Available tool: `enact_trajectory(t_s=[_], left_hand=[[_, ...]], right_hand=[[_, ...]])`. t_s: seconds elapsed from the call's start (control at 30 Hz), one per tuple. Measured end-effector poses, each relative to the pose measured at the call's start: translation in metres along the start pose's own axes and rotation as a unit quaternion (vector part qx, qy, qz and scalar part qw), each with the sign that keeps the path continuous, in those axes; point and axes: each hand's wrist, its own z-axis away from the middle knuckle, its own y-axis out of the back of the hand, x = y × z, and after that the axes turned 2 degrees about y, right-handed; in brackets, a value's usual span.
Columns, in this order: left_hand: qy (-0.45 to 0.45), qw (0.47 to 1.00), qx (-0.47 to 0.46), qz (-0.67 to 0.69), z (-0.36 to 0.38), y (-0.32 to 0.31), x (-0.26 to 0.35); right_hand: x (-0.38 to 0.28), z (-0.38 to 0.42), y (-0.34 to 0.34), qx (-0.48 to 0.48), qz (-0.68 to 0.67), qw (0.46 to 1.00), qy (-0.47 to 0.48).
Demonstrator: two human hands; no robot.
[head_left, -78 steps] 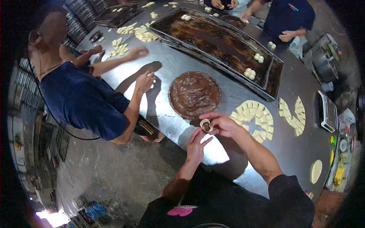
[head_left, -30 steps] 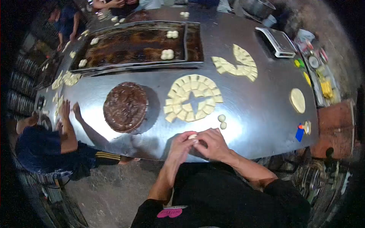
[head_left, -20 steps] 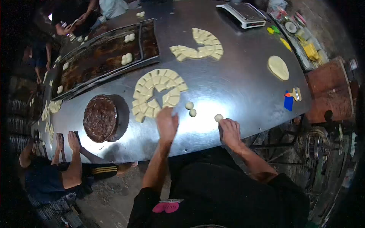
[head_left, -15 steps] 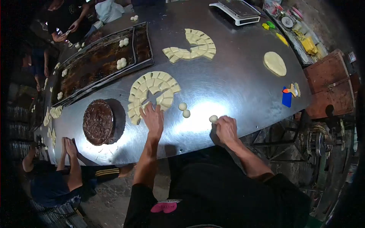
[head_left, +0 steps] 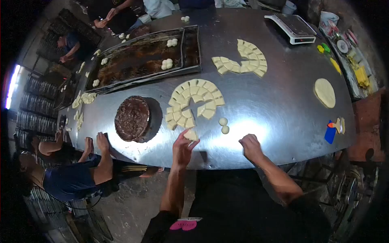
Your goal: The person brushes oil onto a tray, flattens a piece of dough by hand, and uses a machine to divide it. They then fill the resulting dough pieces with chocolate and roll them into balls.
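My left hand (head_left: pixel 183 149) pinches a cut piece of pale dough (head_left: pixel 191 135) just below a ring of cut dough pieces (head_left: pixel 198 86). To the right, my right hand (head_left: pixel 252 148) is curled with its fingers closed low over the metal table (head_left: pixel 279 117). Whatever lies under those fingers is hidden. Between the hands and a little farther off, two round dough balls (head_left: pixel 224 125) touch each other. A second partial ring of cut dough (head_left: pixel 255 60) lies beyond, and an uncut dough disc (head_left: pixel 325 93) is at the right.
A round pan with a dark brown filling (head_left: pixel 132 119) stands on the left. Behind it is a baking tray (head_left: pixel 133 56) with clusters of dough balls. A scale (head_left: pixel 291 28), a blue scraper (head_left: pixel 330 135) and a brush (head_left: pixel 337 124) are nearby. Another person's hands (head_left: pixel 97 143) rest at the left edge.
My left hand has come back from the dough ring and now holds a piece. The ball beside my right fingers no longer shows. The camera view has shifted left.
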Motion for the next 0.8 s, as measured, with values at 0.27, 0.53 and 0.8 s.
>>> enact_trajectory(t_s=[0.27,0.53,0.8], left_hand=[[-0.176,0.798,0.169,-0.552,-0.001,0.032,-0.006],[-0.234,0.616,-0.048,-0.750,0.023,0.078,0.021],[-0.012,0.873,0.060,-0.484,0.012,0.053,0.029]], right_hand=[[0.019,-0.059,-0.010,0.127,0.049,0.975,-0.176],[-0.052,-0.028,0.016,-0.012,0.025,0.976,-0.214],[-0.069,-0.084,-0.018,-0.108,0.103,0.981,-0.122]])
